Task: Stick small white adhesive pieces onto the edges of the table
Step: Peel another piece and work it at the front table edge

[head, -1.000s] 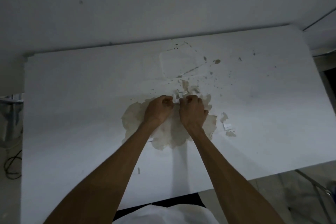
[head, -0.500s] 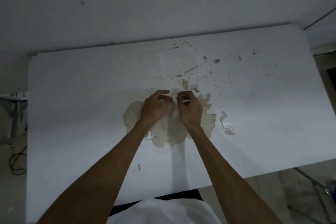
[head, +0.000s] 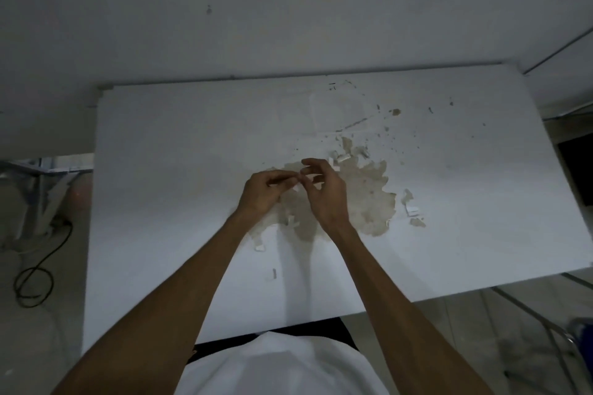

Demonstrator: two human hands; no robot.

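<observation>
Pinching one white adhesive piece (head: 296, 187) together, both hands (head: 300, 184) curl above the table (head: 167, 151).

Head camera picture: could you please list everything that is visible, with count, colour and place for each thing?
rectangular white table: one, white, fills the middle, far edge at the wall
irregular beige stain: one, tan, table centre, partly under the hands
small white adhesive pieces: several, white, scattered around the stain; exact count unclear
dark specks: many, brown, far right part of the table
plain grey-white wall: one, behind the table
black cable: one, on the floor at the left
metal frame: grey, lower right, beside the table
white shirt: one, bottom centre
left hand: fingertips meet the right hand's, apparently pinching a small white piece
right hand: same, above the stain
</observation>
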